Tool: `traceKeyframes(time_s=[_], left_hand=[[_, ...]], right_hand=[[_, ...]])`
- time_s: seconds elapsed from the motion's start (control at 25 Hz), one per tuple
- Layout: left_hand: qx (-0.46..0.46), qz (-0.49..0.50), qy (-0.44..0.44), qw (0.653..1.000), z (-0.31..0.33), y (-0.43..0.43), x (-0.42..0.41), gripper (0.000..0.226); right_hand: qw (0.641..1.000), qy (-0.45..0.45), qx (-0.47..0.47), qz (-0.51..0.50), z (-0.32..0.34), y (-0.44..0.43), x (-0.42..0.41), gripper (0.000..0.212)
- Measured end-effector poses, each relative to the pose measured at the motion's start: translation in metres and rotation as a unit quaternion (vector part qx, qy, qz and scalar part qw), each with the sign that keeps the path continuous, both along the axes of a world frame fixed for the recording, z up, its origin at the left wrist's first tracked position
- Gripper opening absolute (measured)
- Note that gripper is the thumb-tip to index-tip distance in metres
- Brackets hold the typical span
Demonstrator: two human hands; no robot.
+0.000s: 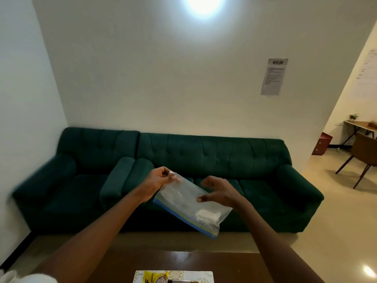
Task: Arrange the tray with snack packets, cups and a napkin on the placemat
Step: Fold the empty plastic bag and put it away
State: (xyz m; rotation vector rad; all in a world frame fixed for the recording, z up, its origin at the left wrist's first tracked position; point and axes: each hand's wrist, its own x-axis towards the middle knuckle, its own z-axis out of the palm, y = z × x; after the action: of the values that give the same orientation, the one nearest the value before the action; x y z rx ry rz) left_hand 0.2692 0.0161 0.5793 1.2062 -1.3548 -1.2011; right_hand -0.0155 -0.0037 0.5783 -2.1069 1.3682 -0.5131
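Note:
A clear zip bag [189, 205] with a blue seal strip hangs in the air in front of the sofa, something pale inside its lower right corner. My left hand [159, 180] pinches its upper left corner. My right hand [218, 193] hovers at the bag's upper edge with fingers spread, its thumb touching or just over the plastic. At the bottom edge of the view lies a patterned placemat [204, 275] on the brown table [234, 266], with a yellow snack packet [156, 277] on it. Cups and a napkin are not identifiable.
A dark green sofa [204, 160] and matching armchair [81, 170] stand against the white wall behind the table. White objects [12, 277] sit at the bottom left corner. To the right, a chair [363, 158] and desk [357, 124] stand in another room.

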Motion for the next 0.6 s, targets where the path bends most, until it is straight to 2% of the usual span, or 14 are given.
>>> traceKeyframes(time_s=[0.04, 0.16, 0.2, 0.28, 0.36, 0.4, 0.48, 0.6], left_hand=[[-0.003, -0.015, 0.0, 1.0, 0.007, 0.0, -0.003, 0.037], [-0.032, -0.024, -0.032, 0.999, 0.029, 0.003, -0.004, 0.034], [-0.039, 0.003, -0.033, 0.999, 0.031, 0.004, -0.001, 0.04], [-0.032, 0.121, 0.001, 0.992, 0.023, 0.011, 0.002, 0.062], [0.037, 0.218, 0.051, 0.974, -0.003, 0.024, -0.005, 0.082], [0.087, 0.202, 0.078, 0.972, -0.022, 0.032, -0.012, 0.087], [0.181, 0.089, 0.143, 0.969, -0.047, 0.052, -0.026, 0.079], [0.189, -0.006, 0.203, 0.961, -0.056, 0.057, -0.04, 0.055]], right_hand=[[1.0, 0.011, -0.006, 0.021, 0.005, 0.001, 0.012, 0.061], [0.999, 0.028, -0.01, 0.043, 0.008, 0.001, 0.034, 0.033], [1.0, 0.003, 0.002, 0.027, 0.004, 0.001, 0.035, 0.027], [0.996, -0.083, 0.04, -0.018, -0.007, 0.003, 0.033, 0.022], [0.973, -0.207, 0.09, -0.051, -0.016, 0.008, 0.03, 0.024], [0.955, -0.267, 0.116, -0.063, -0.019, 0.011, 0.031, 0.028], [0.924, -0.344, 0.149, -0.078, -0.021, 0.015, 0.034, 0.033], [0.915, -0.365, 0.151, -0.082, -0.019, 0.016, 0.035, 0.032]])
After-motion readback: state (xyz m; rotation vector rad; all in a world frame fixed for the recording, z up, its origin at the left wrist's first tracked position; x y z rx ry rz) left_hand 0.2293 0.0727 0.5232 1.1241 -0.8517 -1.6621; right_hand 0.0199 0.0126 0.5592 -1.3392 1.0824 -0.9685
